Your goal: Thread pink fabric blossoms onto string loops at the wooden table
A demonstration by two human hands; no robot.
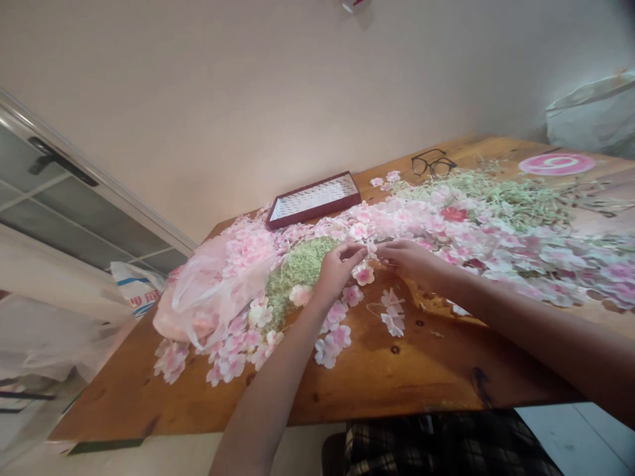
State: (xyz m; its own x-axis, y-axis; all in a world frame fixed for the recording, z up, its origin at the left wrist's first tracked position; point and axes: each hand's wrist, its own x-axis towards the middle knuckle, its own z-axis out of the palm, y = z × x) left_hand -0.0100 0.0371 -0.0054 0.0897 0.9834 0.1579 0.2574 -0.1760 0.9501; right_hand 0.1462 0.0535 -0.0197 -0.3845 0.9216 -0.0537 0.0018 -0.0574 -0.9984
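Observation:
My left hand (341, 263) and my right hand (404, 256) meet over the middle of the table, fingertips pinched close together. Between them is a small pale pink artificial flower (371, 248); both hands seem to grip it, though fingers cover part of it. Just below my left fingertips sits another artificial flower (364, 273) with a pink centre. Left of my left hand lies a heap of light green stems (302, 264). Loose blossoms (340, 324) form a row beside my left forearm. A small pair of whitish blossoms (392, 311) lies on the wood below my hands.
The wooden table (377, 383) carries a wide spread of pink blossoms (546, 258) and green stems (520, 198) at right. A clear plastic bag of blossoms (213, 291) is at left. Behind are a dark red tray (312, 201), glasses (432, 164) and a pink disc (556, 164).

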